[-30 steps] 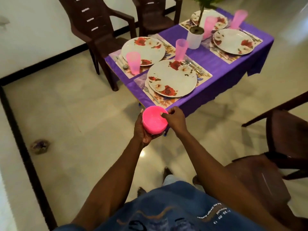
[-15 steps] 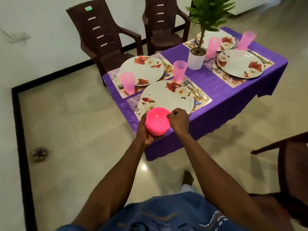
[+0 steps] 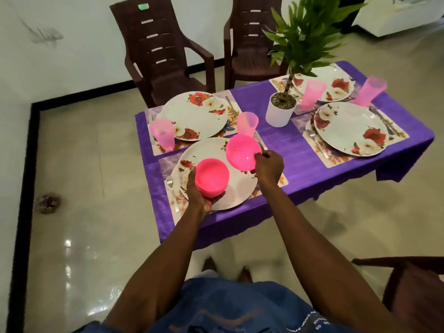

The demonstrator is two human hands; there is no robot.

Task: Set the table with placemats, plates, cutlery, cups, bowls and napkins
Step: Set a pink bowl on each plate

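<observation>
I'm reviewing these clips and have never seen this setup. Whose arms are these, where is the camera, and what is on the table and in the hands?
No machine here: a person wears a camera on the head, looking down at their own arms. The left hand holds a pink bowl, possibly a stack. The right hand pinches the rim of a second, tilted pink bowl over the nearest plate. The purple-clothed table carries four floral plates on placemats, pink cups such as one, cutlery including a fork, and a potted plant.
</observation>
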